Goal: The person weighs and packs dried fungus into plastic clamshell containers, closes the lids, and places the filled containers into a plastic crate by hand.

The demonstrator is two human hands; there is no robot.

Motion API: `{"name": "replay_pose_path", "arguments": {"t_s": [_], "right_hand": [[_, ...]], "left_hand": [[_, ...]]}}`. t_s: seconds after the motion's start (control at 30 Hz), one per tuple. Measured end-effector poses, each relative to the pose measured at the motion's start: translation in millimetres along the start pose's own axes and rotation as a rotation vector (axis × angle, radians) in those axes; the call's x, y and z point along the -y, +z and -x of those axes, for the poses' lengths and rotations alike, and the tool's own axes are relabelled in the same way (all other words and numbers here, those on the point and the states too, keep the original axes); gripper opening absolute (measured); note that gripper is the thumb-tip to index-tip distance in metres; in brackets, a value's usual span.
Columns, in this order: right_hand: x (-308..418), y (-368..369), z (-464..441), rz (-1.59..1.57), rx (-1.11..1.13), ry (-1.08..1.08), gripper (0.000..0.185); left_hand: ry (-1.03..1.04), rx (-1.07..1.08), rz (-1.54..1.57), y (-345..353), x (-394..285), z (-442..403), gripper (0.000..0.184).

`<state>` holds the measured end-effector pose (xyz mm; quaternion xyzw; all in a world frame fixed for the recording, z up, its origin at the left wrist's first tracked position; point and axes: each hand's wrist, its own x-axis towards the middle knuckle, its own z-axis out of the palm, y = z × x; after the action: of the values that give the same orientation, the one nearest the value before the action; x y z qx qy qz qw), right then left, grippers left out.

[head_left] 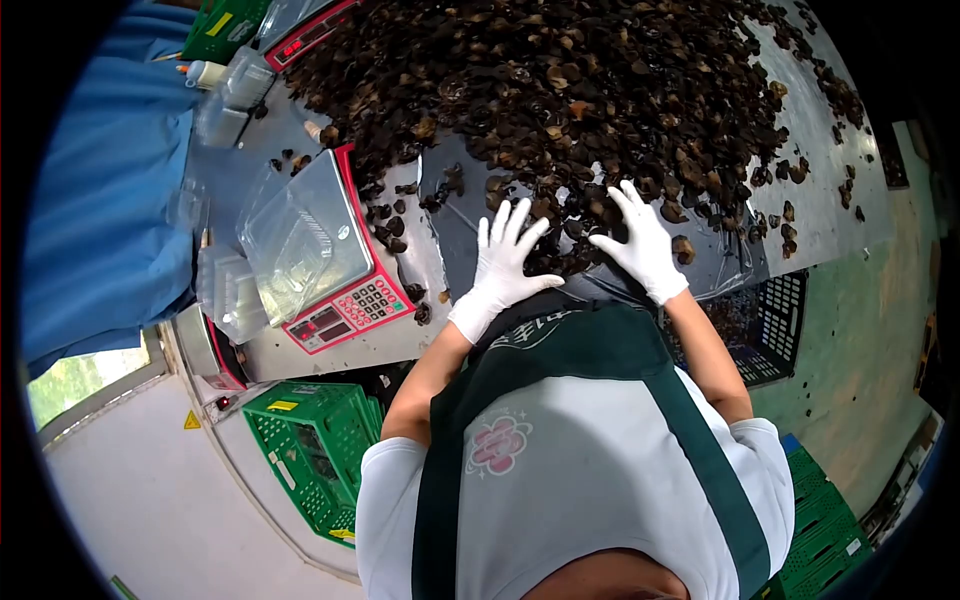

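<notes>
A big heap of dark brown, mushroom-like pieces covers the metal table. At its near edge, my left hand in a white glove has its fingers spread toward the heap. My right hand, gloved alike, is open too, thumb pointing inward. A small cluster of the same pieces lies between the two hands. Neither hand grips anything that I can see. Dark plastic sheeting lies beneath the near edge of the heap and around my hands.
A red scale carrying a clear plastic container stands at left. More clear containers and a second scale are nearby. Green crates sit below left, a black crate at right. Loose pieces lie farther right.
</notes>
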<state>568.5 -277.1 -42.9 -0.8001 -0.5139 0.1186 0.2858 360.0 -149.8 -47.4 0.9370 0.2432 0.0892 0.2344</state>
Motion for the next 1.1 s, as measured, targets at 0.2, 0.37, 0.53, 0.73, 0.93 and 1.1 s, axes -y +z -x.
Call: {"name": "replay_pose_path", "arguments": {"t_s": [0.2,0.37,0.53,0.73,0.93,1.1], "right_hand": [[8.9,27.8,34.1,-0.101,0.266,-0.419,0.041],[9.0,-1.5,32.8,-0.273,0.200,-0.401,0.031],[-4.6,-25.7,39.0,-0.034,0.181,-0.144,0.072],[-7.9,-2.5,56.3,0.080,0.316,-0.086,0.093],[2.1,23.4,43.9,-0.131,0.201,-0.042,0.095],[14.5,36.4,29.1,-0.316,0.244,0.040,0.093]], "left_hand": [[0.213,-0.178,0.083,9.9,17.2,38.9,0.024],[0.223,-0.212,0.042,-0.9,30.7,67.9,0.042],[-0.101,-0.139,0.006,-5.3,27.5,57.2,0.104],[-0.066,0.154,-0.017,-12.5,23.8,26.3,0.106],[0.248,-0.064,0.036,5.7,24.9,44.4,0.077],[0.305,-0.040,-0.094,8.9,5.7,21.4,0.078]]}}
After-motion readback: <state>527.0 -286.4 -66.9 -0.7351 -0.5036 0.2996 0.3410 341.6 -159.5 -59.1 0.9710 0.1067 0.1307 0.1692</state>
